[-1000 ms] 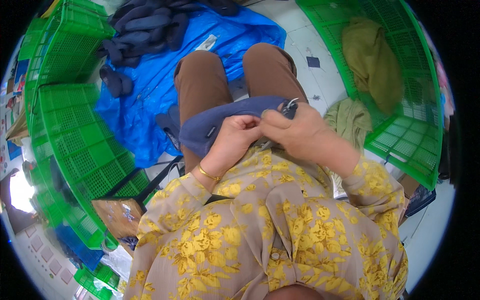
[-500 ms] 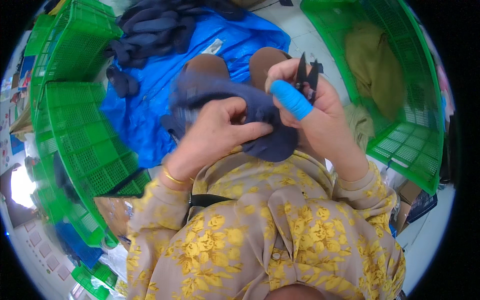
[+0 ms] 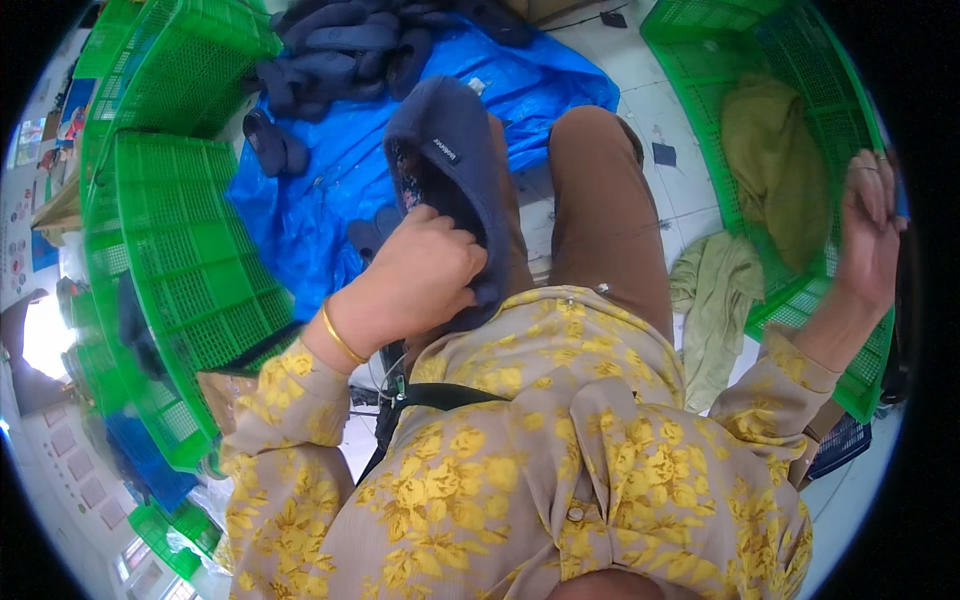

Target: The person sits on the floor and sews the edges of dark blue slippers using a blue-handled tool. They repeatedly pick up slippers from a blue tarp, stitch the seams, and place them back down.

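My left hand [image 3: 428, 268] is closed on the heel end of a navy fabric slipper [image 3: 468, 165], holding it above my left thigh. The slipper stands toe away from me, its opening toward the left, with a patterned lining and a small dark label on the outside. Far out at the right, my right hand [image 3: 868, 215] is raised over the rim of a green crate [image 3: 690, 130]. Its fingers are bent together, and a bit of blue wrap shows at its edge. Whatever those fingers hold is hidden; the black snips are out of sight.
Navy slippers [image 3: 345, 45] lie heaped on a blue plastic sheet [image 3: 330, 205], with a loose pair [image 3: 272, 145] nearer me. Green crates [image 3: 195, 250] line the left. Olive cloth [image 3: 775, 165] lies in the right crate, and pale green cloth [image 3: 722, 290] hangs beside it.
My right hand has left the slipper and swung far right to the crate's rim. My left hand has turned the slipper upright, toe away. My view has shifted slightly.
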### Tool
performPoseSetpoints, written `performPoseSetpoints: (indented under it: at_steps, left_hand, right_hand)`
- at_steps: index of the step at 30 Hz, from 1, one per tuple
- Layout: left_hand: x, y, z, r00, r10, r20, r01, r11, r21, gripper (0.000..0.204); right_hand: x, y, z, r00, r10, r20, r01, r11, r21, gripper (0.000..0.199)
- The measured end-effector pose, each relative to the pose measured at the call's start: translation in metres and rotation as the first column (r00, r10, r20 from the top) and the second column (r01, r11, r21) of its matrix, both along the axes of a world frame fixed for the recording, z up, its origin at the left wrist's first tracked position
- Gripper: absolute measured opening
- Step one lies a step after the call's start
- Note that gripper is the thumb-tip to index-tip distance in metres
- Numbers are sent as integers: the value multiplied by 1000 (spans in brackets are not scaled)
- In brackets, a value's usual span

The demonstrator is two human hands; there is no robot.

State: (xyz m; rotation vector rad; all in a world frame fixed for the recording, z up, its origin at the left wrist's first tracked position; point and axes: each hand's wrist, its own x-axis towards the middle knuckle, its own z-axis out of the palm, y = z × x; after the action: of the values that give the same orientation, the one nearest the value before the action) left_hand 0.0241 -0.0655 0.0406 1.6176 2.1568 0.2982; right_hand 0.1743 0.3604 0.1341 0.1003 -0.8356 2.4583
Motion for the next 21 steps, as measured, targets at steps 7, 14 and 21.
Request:
performPoseSetpoints:
  at_steps: [7,14,21]
  left_hand:
    - [13,-8,-18,963,248,-107,-190,904,383,40]
    - [41,-32,-31,854,516,73,-506,788,350,31]
    - [46,-36,-31,739,553,385,-665,688,290,21]
  right_hand:
    - [6,18,-28,973,-136,189,135,991,18,17]
    - [-30,-51,-58,878,-298,375,170,926,337,22]
    - [-56,-211,-114,771,16,637,-602,345,720,16]
